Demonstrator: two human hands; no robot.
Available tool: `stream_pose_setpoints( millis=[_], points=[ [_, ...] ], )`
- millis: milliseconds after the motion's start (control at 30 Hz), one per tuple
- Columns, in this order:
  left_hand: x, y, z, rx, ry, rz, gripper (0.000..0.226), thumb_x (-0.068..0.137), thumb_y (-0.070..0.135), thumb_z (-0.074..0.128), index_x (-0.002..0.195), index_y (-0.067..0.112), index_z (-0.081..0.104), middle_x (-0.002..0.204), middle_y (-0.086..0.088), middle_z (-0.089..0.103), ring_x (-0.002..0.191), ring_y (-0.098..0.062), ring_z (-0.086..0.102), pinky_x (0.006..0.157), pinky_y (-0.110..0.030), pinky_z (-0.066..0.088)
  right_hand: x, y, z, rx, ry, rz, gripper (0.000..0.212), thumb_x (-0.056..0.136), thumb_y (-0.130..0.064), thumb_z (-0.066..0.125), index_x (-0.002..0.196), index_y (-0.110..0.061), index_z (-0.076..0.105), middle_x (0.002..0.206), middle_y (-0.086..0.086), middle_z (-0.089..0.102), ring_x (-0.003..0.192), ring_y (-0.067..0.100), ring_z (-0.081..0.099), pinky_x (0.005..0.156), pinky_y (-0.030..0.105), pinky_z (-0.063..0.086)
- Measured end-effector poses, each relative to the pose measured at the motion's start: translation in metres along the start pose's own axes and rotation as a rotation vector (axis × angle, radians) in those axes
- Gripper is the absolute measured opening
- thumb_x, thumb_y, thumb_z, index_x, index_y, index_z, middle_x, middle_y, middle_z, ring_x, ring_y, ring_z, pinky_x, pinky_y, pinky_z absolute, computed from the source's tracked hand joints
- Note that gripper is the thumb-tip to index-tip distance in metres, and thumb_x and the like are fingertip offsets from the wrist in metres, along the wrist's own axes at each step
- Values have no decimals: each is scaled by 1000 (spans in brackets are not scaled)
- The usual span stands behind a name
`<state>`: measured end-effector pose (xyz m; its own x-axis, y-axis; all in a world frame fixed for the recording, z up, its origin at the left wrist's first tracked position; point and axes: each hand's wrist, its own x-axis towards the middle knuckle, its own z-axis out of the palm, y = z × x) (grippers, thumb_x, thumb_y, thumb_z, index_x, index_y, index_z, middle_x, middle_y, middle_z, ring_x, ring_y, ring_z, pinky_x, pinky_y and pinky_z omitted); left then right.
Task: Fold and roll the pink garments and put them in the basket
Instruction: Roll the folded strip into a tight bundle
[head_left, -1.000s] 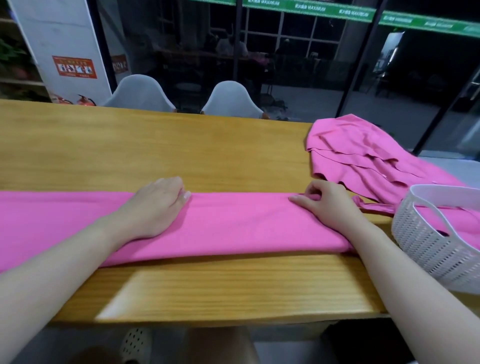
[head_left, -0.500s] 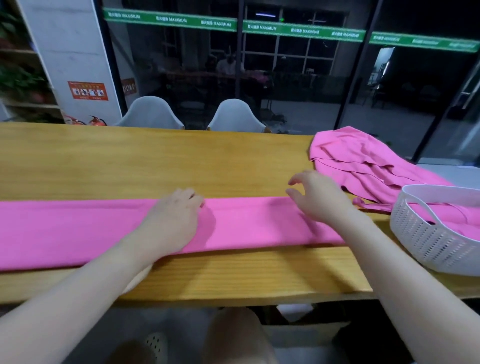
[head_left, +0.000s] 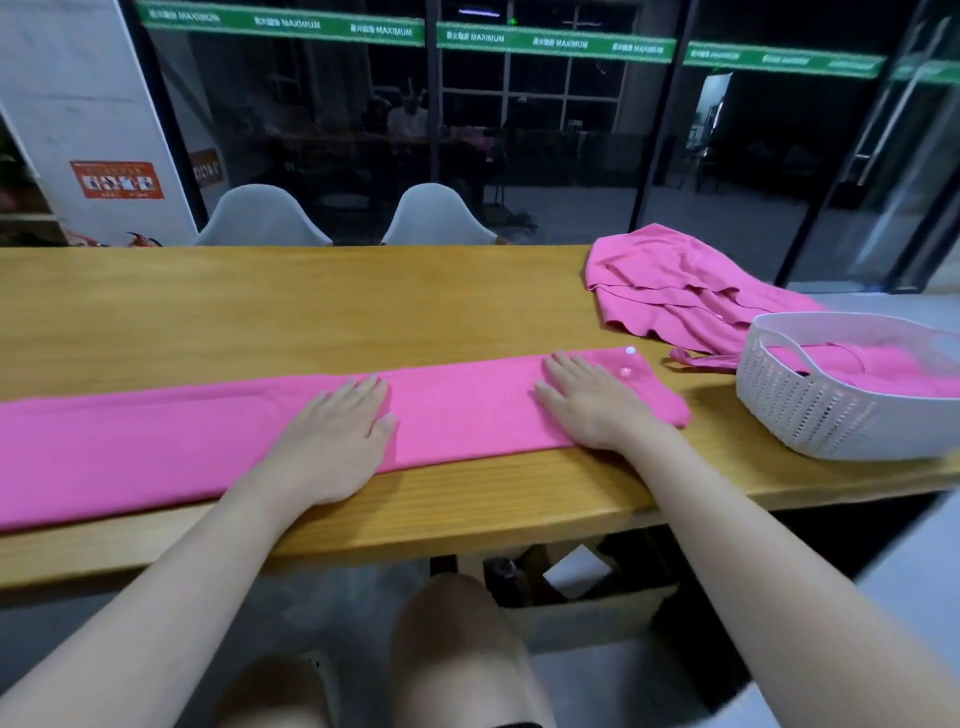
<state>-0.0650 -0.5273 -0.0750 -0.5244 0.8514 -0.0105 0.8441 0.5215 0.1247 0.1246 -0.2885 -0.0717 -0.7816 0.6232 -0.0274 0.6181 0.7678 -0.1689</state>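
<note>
Folded garment: a long pink strip (head_left: 457, 410) is being kept flat along the near part of the table (head_left: 311, 312), running from the left edge of view to a squared right end, where two small pale buttons (head_left: 626, 372) are being shown.
Left hand: the left hand (head_left: 337, 441) is being laid palm down on the middle of the strip, its fingers (head_left: 363, 395) being held straight and close together, with nothing being gripped.
Right hand: the right hand (head_left: 592, 405) is being pressed flat on the strip near its right end, just beside the buttons, the fingers being spread slightly and nothing being pinched.
Second garment: a loose pink pile (head_left: 685, 291) is being left crumpled at the far right of the table, apart from the strip.
Basket: a white perforated basket (head_left: 810, 410) is being kept at the right end of the table, near the strip's end; pink cloth (head_left: 893, 369) is being held inside it.
Chairs: two pale chairs (head_left: 436, 218) are being seen behind the far edge of the table.
Background: dark glass panels with green banners (head_left: 550, 44) are being shown behind the chairs.
</note>
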Motion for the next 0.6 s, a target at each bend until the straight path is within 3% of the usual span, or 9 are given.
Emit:
stream_pose_setpoints(
  millis=[100,233,333,433,533,600],
  points=[
    [1,0,2,29,6,-6,66,107,52,20,164,20,6,171,3,1,157,-11,-1,127,-33,1,12,40,-1,-64,4,54,70,106,-58,20,164,-20,12,171,2,4,158,17,1,128,42,1],
    [-4,3,-1,21,6,-3,80,100,68,21,164,21,7,171,4,1,157,-11,0,127,-35,2,12,41,1,-71,10,35,70,105,-59,18,164,-22,12,171,0,5,158,16,2,127,43,-1],
    [-8,9,-3,37,20,-14,82,100,69,19,164,20,7,171,3,3,157,-12,2,127,-36,3,3,30,-2,-157,112,62,64,105,-52,20,156,-17,36,164,7,31,154,23,20,125,48,7],
    [-10,13,-5,-11,29,-17,82,101,69,21,164,18,8,171,1,4,157,-14,4,127,-36,4,-9,-5,-7,-295,207,135,64,98,-35,14,133,-10,61,138,14,57,134,29,47,120,49,24],
    [-20,0,-13,-154,53,46,69,107,54,32,163,16,18,170,-3,15,156,-17,13,126,-33,8,-24,-72,-5,-70,99,132,56,103,-40,30,139,-5,55,142,21,53,132,36,49,112,46,37],
    [-31,-28,-17,-161,83,53,57,109,44,34,160,18,29,168,-3,24,154,-18,20,125,-33,12,-32,-118,0,27,17,118,70,103,-56,29,148,-4,46,152,22,44,139,38,42,114,48,34]
  ],
)
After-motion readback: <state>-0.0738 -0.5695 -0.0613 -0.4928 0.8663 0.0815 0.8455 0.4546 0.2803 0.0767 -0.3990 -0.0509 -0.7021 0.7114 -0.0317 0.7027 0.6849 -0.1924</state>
